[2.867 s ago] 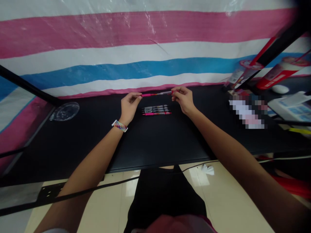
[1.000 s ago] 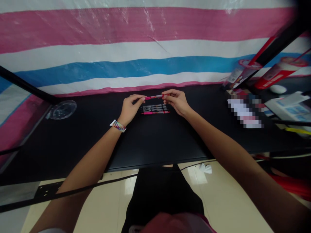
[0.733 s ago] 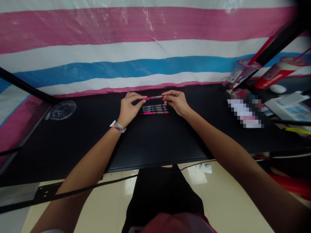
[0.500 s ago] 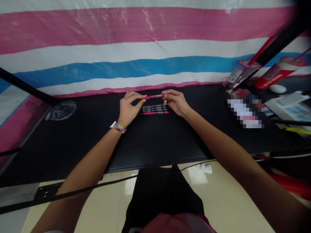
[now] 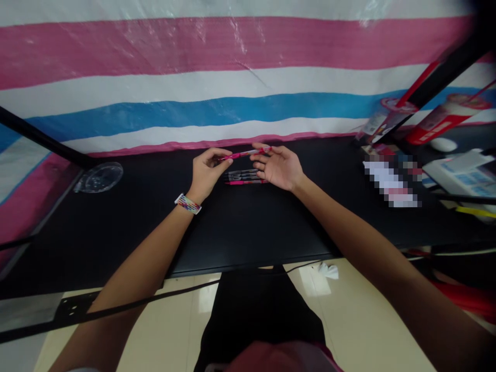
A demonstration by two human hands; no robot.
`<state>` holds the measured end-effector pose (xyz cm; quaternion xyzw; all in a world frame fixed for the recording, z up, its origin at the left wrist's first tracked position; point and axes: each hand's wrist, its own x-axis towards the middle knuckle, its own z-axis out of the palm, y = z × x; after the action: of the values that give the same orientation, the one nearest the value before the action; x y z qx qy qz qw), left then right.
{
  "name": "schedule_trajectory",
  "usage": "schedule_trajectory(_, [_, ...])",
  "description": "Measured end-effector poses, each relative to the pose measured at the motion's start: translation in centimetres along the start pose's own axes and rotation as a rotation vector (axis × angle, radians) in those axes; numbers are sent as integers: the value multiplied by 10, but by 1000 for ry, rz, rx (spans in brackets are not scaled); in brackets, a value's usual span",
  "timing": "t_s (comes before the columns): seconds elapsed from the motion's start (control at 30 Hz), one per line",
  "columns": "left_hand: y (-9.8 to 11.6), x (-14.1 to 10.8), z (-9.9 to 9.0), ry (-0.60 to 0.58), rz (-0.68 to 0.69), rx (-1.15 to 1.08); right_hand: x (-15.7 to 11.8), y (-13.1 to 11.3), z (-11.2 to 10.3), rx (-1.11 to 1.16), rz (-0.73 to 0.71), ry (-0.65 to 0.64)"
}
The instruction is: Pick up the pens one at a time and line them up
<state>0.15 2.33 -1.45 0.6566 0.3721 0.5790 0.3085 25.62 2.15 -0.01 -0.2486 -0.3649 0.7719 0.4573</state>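
A pink pen (image 5: 245, 153) with a clear barrel is pinched at its left end between the thumb and fingers of my left hand (image 5: 205, 173). It tilts slightly up to the right above the table. At the other end of the pen, my right hand (image 5: 282, 168) is turned palm up with its fingers apart; whether it touches the pen I cannot tell. Just below lie several black pens (image 5: 241, 174) side by side, with another pink pen (image 5: 242, 182) nearest me. My right fingers hide the right ends of those pens.
The black tabletop (image 5: 248, 227) backs onto a striped plastic sheet (image 5: 232, 82). A clear plastic lid (image 5: 101, 177) sits at the left. On the right stand a cup with a red straw (image 5: 387, 121), a red and white cup (image 5: 437, 124) and a white mouse (image 5: 444, 144).
My right hand has let go of the pink pen's right end and turned palm up with its fingers spread. The pen's right end sits slightly higher; my left hand keeps its pinch.
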Motion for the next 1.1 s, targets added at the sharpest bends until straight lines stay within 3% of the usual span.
schedule_trajectory(0.43, [-12, -1, 1, 21, -39, -24, 1, 5, 1, 13, -60, 7])
schedule_trajectory(0.73, [-9, -3, 5, -9, -43, -41, 4, 6, 1, 33, -69, 59])
schedule_trajectory(1.1, [-7, -4, 8, -16, -74, -43, 4, 7, -1, 142, -88, 13])
